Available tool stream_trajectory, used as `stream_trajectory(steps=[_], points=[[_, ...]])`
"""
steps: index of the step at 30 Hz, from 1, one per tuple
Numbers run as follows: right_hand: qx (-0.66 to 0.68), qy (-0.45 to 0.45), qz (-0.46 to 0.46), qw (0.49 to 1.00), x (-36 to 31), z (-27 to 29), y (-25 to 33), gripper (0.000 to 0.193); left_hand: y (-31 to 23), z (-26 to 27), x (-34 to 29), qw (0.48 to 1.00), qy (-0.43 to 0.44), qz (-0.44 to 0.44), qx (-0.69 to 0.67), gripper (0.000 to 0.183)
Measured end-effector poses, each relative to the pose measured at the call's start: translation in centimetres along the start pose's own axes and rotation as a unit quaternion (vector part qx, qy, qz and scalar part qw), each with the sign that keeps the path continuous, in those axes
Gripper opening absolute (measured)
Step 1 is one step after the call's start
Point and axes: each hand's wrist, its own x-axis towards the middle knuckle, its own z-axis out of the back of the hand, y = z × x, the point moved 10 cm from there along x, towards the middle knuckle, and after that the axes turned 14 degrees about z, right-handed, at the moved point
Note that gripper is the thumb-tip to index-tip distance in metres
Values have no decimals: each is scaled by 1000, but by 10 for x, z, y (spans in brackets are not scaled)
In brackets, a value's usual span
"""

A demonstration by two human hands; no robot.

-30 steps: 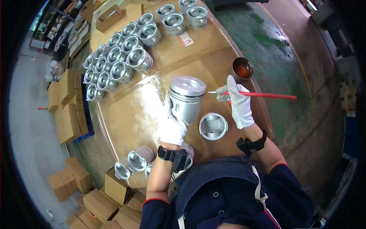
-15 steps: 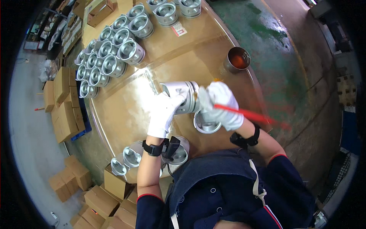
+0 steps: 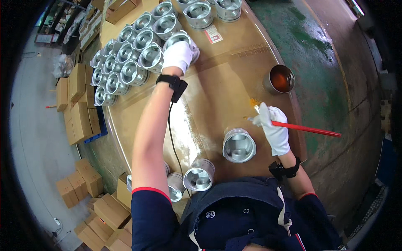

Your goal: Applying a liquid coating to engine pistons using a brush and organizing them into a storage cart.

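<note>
My left hand (image 3: 177, 56), in a white glove, is closed over the rim of a silver piston (image 3: 193, 49) at the near right corner of the grouped pistons (image 3: 132, 72). In my gloved right hand (image 3: 274, 129) is a brush with a red handle (image 3: 307, 128); its tip points left, low over the table. An amber smear (image 3: 254, 102) lies close to the fingers of that hand. Another piston (image 3: 238, 146) stands just left of my right wrist, hollow end showing. A metal can (image 3: 281, 79) of reddish-brown liquid is farther off, near the right table edge.
Brown sheeting covers the table (image 3: 222, 96). Along its near edge are more pistons (image 3: 199, 175), partly behind my left arm. A red and white label (image 3: 213, 34) lies at the far side. Cardboard boxes (image 3: 81, 113) are stacked on the left floor.
My left hand has carried the piston from the table's middle to the far group. The brush has come away from that piston, still in my right hand. The view has shifted slightly.
</note>
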Motion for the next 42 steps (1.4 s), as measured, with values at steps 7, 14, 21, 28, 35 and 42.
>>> stream_trajectory(steps=[7, 14, 21, 28, 35, 42], points=[[168, -104, -326, 925, -26, 8, -56, 44, -35, 31, -54, 975, -184, -115, -44, 40], [190, -194, -319, 908, -19, 70, -104, 49, -138, 36, -312, 911, 157, -355, -140, 46], [110, -168, -318, 927, -24, 80, -139, 47, -133, -41, -367, 952, 19, -279, 126, 42], [152, -210, -311, 915, -30, 88, -139, 49, -90, -12, -290, 953, 268, -65, -122, 48], [273, -219, -220, 911, -7, 73, -31, 48, -41, -6, -254, 558, 249, 201, -765, 42], [276, -170, -178, 929, 20, 32, 36, 52, -59, -24, -253, 324, 312, 224, -864, 50]])
